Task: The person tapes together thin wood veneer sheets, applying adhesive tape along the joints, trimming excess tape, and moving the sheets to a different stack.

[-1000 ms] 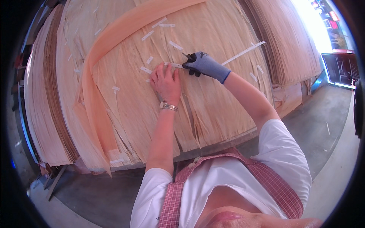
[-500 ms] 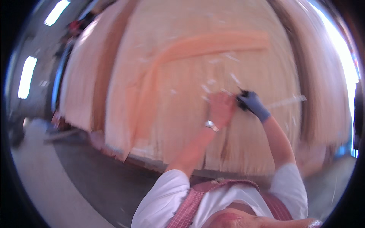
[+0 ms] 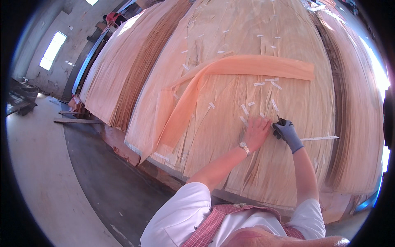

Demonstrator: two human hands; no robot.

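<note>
A large pale wood veneer sheet (image 3: 218, 144) lies on top of a broad stack in front of me, with lengthwise cracks. My left hand (image 3: 258, 132), bare with a wristwatch, rests flat on it, fingers stretched forward. Just to its right, my right hand (image 3: 289, 133), in a grey-and-black glove, is closed round a small dark pointed tool (image 3: 280, 120) whose exact kind I cannot make out. Short white tape pieces (image 3: 275, 105) are scattered around and ahead of my hands. A long white strip (image 3: 321, 138) stretches rightward from near the glove.
A folded orange veneer strip (image 3: 263, 66) bends across the sheet beyond my hands. Other veneer stacks stand at the left (image 3: 119, 74) and right (image 3: 358, 111). Wooden bars (image 3: 78, 120) jut out at the lower left, above the dark floor (image 3: 111, 181).
The whole scene has shifted right and down in the view, and the blur has cleared. Both hands stay side by side on the veneer, the right one still holding the dark tool.
</note>
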